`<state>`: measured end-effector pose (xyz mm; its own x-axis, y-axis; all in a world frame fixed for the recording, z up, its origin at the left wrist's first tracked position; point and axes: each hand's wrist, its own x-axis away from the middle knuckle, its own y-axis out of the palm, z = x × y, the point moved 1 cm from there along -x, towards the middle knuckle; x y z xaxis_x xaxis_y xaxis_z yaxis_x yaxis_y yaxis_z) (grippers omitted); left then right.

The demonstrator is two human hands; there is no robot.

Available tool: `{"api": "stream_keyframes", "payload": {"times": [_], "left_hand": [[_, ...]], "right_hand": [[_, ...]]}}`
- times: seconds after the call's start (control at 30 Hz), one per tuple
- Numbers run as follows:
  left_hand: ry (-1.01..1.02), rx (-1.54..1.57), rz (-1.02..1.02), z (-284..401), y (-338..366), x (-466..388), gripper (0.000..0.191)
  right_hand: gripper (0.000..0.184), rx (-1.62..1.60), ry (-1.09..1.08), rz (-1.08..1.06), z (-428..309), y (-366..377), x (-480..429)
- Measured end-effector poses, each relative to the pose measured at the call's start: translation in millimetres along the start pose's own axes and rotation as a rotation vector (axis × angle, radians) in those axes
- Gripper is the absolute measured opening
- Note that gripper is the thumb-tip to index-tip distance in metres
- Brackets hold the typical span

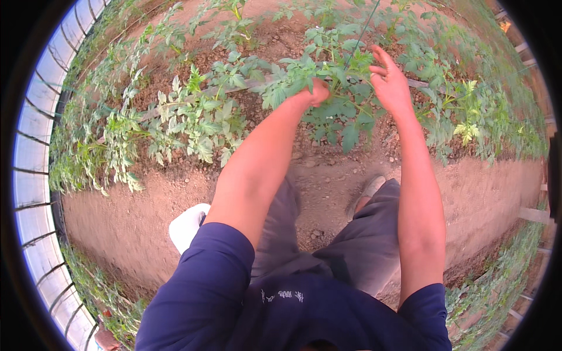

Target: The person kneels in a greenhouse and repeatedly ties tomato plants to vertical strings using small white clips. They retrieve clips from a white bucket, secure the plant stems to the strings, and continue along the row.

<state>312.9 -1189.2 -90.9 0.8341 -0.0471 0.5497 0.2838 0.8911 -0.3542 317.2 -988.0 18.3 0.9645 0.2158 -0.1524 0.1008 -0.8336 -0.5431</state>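
Observation:
A young tomato plant grows in the soil before me, its leaves spreading around both hands. My left hand reaches in among the foliage at the plant's left side, by its stem. Leaves cover part of that hand, and whether the fingers grip the stem cannot be seen. On the right side of the plant, my right hand is raised with its fingers apart and nothing visible in it. A thin green string slants down into the top of the plant, just left of the right fingers.
More tomato plants line the row on both sides. A flat grey strip runs along the bed behind the stems. On the dirt path, a white container stands by my left arm. A ribbed greenhouse wall curves along the left.

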Motion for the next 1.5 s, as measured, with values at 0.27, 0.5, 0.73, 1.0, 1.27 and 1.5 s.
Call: {"api": "stream_keyframes", "payload": {"times": [0.27, 0.5, 0.73, 1.0, 1.27, 1.5], "left_hand": [[0.570, 0.177, 0.367, -89.8, -100.5, 180.6, 0.047], [-0.146, -0.207, 1.272, -376.4, -76.1, 430.7, 0.071], [-0.704, 0.988, 1.267, -519.8, 41.6, 517.7, 0.086], [-0.249, 1.853, 0.840, -508.6, 82.0, 492.8, 0.051], [0.140, 1.986, 1.063, -508.3, -16.0, 508.2, 0.052], [0.150, 1.996, 1.188, -564.7, -169.7, 510.9, 0.043]], "right_hand": [[0.046, -0.056, -0.002, -0.094, -3.2, -46.1, 70.9], [0.038, -0.062, 0.205, -0.119, 20.3, -72.0, 140.1], [0.034, 0.003, 0.131, -0.140, -8.1, -68.4, 188.0], [0.029, 0.114, 0.055, -0.176, -43.8, -5.8, 224.6], [0.027, 0.317, -0.253, -0.220, -84.7, 42.3, 222.2], [0.025, 0.301, -0.241, -0.249, -96.9, 63.5, 221.3]]}}
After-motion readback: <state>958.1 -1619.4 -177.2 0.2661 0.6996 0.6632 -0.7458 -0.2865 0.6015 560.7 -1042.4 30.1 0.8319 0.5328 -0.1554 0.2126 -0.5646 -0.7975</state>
